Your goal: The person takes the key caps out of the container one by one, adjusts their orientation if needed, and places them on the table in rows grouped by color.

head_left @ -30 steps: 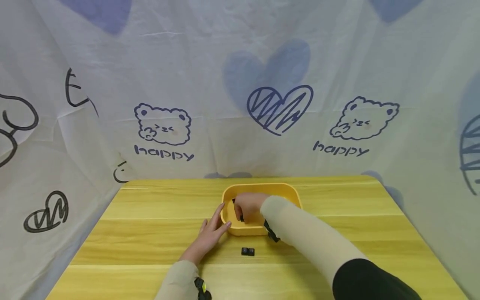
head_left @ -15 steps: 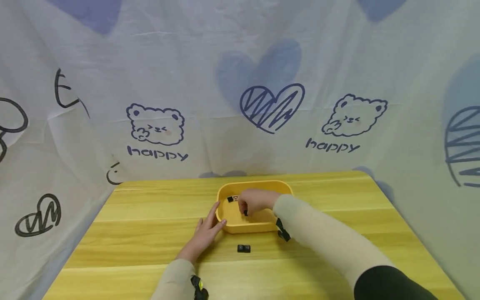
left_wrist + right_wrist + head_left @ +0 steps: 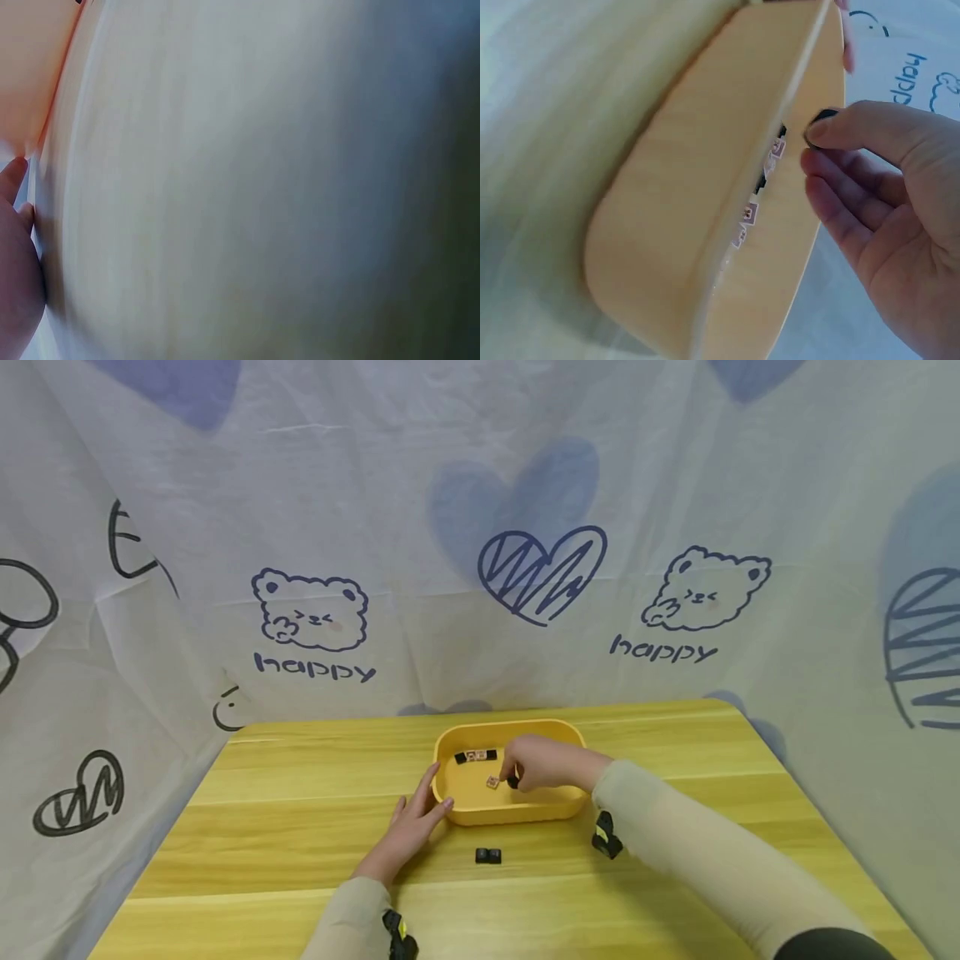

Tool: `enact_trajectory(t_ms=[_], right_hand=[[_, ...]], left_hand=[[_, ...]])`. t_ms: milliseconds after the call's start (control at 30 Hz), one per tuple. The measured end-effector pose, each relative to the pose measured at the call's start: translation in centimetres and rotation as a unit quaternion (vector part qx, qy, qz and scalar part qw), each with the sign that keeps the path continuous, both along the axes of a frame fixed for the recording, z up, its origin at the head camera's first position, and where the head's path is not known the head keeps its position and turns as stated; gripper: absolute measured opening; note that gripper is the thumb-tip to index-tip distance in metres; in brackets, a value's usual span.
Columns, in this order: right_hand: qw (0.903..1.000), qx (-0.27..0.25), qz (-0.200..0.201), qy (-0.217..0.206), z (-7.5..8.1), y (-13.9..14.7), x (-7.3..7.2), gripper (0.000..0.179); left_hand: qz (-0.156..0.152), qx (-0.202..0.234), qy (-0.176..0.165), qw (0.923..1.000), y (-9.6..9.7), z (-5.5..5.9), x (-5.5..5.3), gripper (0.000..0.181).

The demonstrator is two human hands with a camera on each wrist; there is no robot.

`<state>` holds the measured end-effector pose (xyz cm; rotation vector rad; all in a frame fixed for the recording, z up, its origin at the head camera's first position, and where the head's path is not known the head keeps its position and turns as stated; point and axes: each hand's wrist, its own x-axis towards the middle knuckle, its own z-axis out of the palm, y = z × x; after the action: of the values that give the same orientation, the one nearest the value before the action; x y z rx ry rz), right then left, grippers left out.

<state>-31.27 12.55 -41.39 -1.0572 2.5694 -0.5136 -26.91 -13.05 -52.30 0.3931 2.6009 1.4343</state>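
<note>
Small black piece [image 3: 513,782] is pinched between thumb and fingers of the right hand [image 3: 547,762], over the yellow tray [image 3: 495,817]. Just beside those fingertips lies a loose patterned piece [image 3: 492,782]; a row of four pieces [image 3: 482,755] runs near the tray's far left corner. The left hand [image 3: 408,837], fingers extended, touches the tray's left edge. Two black pieces [image 3: 488,856] sit together on the table [image 3: 300,852], before the tray's near edge.

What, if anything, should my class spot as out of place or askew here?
One pale patterned keycap sits askew in the yellow tray, apart from the row of keycaps. Two black keycaps lie outside, on the table. No spill or damage is visible.
</note>
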Motion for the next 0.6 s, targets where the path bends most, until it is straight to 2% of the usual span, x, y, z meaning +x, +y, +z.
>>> enact_trajectory(t_ms=[233,600], right_hand=[[0.9986,-0.020,-0.002,0.049,-0.2,0.8,1.9,0.023],[0.9902,-0.130,-0.014,0.049,-1.6,1.8,5.3,0.023]], left_hand=[[0.005,0.005,-0.010,0.9999,0.0,0.1,-0.1,0.070],[-0.002,0.005,-0.008,1.0000,-0.1,0.0,0.1,0.071]])
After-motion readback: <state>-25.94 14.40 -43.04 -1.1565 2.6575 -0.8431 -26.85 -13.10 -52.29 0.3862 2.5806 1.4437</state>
